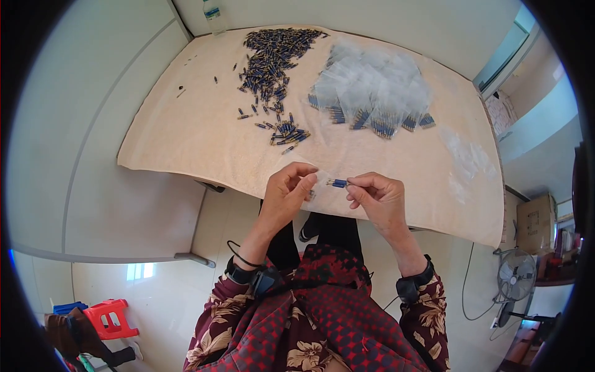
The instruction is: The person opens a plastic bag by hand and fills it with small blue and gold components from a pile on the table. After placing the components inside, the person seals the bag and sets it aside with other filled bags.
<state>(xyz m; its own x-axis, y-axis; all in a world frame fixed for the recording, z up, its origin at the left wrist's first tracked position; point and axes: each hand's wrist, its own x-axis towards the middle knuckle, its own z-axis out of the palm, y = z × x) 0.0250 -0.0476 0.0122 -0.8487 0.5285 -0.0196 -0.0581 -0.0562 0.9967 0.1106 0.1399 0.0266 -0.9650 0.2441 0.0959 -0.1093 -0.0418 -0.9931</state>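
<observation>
My left hand (289,193) pinches a small clear plastic bag (322,180) near the table's front edge. Between the thumb and fingers of my right hand (379,197) are a few small blue cylinders with brass-coloured ends (338,183), lying side by side. Their free ends point left, right at the bag's mouth. Beyond my hands lies a small cluster of the same blue pieces (289,132), joined to a large dark heap (273,59) that stretches to the back. Right of it is a pile of filled clear bags (375,87), with rows of blue pieces inside.
A cream cloth covers the table (186,136). Flat clear bags (468,161) lie at its right side. A water bottle (214,17) stands at the back left corner. On the floor are a red stool (111,319), a fan (516,273) and a cardboard box (537,223).
</observation>
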